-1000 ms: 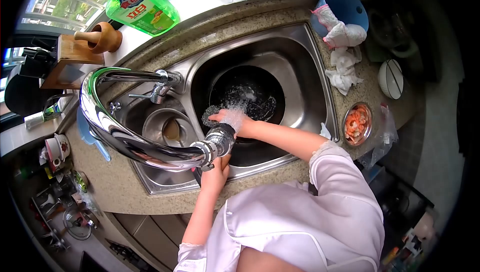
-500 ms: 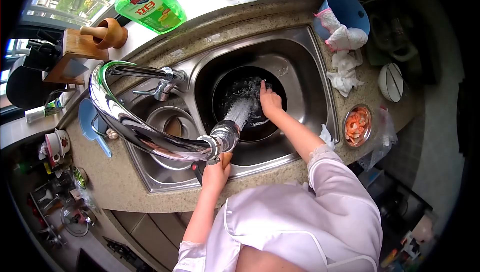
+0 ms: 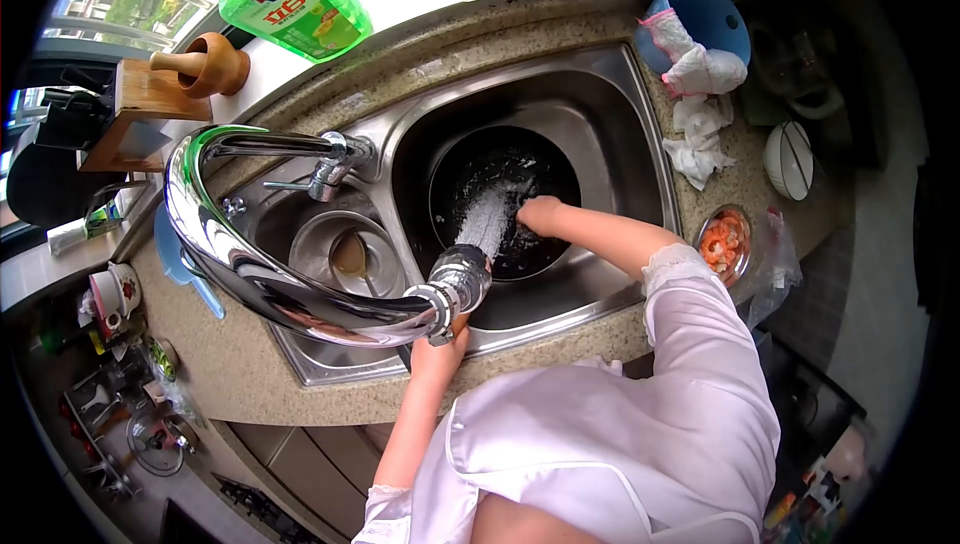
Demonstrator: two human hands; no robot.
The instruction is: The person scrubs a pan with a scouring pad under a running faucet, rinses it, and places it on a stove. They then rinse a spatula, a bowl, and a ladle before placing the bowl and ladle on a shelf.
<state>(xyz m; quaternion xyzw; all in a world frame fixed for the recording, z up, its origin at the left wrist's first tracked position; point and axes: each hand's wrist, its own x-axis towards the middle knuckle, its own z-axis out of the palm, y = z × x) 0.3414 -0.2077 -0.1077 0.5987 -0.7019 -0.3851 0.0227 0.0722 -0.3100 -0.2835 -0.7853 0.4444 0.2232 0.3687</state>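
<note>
A black pan (image 3: 548, 166) lies in the large basin of the steel sink (image 3: 625, 134). Water pours into it from the chrome faucet (image 3: 460, 279), which arches across the left side. My right hand (image 3: 542, 216) is inside the pan beside the stream, its fingers curled down; anything under them is hidden. My left hand (image 3: 438, 356) sits at the sink's front edge below the faucet head, closed around the pan's dark handle, mostly covered by the hand and the faucet.
The small basin holds a metal bowl (image 3: 312, 249) with a ladle (image 3: 350, 256). On the right counter are a bowl of shrimp (image 3: 724, 244), a blue container (image 3: 715, 29) with a cloth (image 3: 705, 72), and a white bowl (image 3: 788, 162). Green detergent (image 3: 295, 4) stands on the sill.
My right hand has drawn its extended fingers in and moved slightly lower in the pan, with the elbow swung outward to the right. My left hand stays by the faucet head. The view has shifted slightly.
</note>
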